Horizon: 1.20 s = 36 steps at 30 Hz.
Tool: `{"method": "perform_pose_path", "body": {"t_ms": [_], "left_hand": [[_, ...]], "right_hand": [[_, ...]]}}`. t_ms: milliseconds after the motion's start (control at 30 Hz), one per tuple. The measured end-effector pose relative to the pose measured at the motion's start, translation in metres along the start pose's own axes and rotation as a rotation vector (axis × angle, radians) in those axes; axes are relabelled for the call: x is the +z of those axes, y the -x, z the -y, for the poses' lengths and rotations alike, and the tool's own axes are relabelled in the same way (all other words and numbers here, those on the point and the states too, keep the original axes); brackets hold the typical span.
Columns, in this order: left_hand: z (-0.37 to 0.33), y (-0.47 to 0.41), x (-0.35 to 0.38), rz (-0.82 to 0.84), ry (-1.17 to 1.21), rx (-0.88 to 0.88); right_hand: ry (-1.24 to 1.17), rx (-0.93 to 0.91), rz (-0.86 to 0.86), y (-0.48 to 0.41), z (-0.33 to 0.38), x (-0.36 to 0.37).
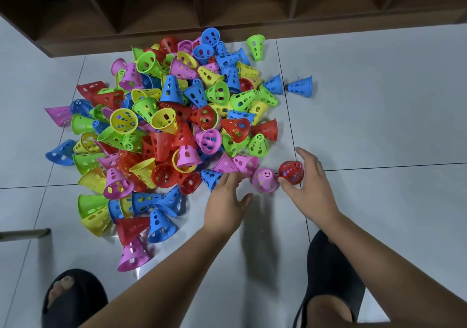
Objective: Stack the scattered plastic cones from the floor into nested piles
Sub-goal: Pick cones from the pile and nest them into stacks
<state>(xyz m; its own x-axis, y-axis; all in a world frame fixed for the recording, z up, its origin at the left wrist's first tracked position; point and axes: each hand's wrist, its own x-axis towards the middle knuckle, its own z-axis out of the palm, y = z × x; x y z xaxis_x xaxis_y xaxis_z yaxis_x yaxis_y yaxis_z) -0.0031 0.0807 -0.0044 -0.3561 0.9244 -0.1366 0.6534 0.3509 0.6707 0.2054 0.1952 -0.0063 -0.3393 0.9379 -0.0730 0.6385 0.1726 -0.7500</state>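
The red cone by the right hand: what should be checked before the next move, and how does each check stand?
1. Right hand has a grip on the red cone: ok, thumb and fingers curl round it.
2. Left hand free: ok, open and holding nothing, though its fingers are blurred.
3. Pink cone reachable: ok, upright on the floor between the hands.
4. Other cones nested in the red cone: cannot tell; blue shows through its holes.
5. Pile tidied: not ok, cones lie scattered every way.
6. Room to set a stack: ok, bare floor lies to the right of the right hand.
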Motion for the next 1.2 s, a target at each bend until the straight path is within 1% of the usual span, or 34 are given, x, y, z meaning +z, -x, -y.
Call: {"method": "perform_pose_path", "body": {"t_ms": [100, 267, 367, 433, 533, 667, 867, 1033, 1200], "left_hand": [[0.021, 0.017, -0.023, -0.067, -0.029, -0.045], [0.061, 0.034, -0.062, -0.178, -0.169, -0.137], [0.080, 0.034, -0.081, -0.263, -0.306, -0.187], [0.091, 0.033, -0.091, -0.290, -0.357, -0.235], [0.104, 0.032, -0.097, -0.223, -0.393, -0.327], [0.111, 0.032, -0.094, -0.107, -0.442, -0.397], [0.105, 0.035, -0.079, -0.054, -0.453, -0.354], [0.097, 0.039, -0.070, 0.049, -0.431, -0.389], [0.082, 0.041, -0.063, 0.021, -0.361, -0.351]], "right_hand": [[0.085, -0.224, -0.012, 0.002, 0.032, 0.010], [0.226, -0.496, 0.111, -0.001, 0.071, 0.048], [0.274, -0.561, 0.217, -0.003, 0.080, 0.077], [0.300, -0.596, 0.287, -0.005, 0.082, 0.096], [0.355, -0.649, 0.364, -0.005, 0.079, 0.114], [0.482, -0.653, 0.381, 0.000, 0.071, 0.120], [0.654, -0.593, 0.392, 0.013, 0.060, 0.114], [0.686, -0.576, 0.422, 0.027, 0.048, 0.108], [0.749, -0.551, 0.453, 0.028, 0.040, 0.097]]}}
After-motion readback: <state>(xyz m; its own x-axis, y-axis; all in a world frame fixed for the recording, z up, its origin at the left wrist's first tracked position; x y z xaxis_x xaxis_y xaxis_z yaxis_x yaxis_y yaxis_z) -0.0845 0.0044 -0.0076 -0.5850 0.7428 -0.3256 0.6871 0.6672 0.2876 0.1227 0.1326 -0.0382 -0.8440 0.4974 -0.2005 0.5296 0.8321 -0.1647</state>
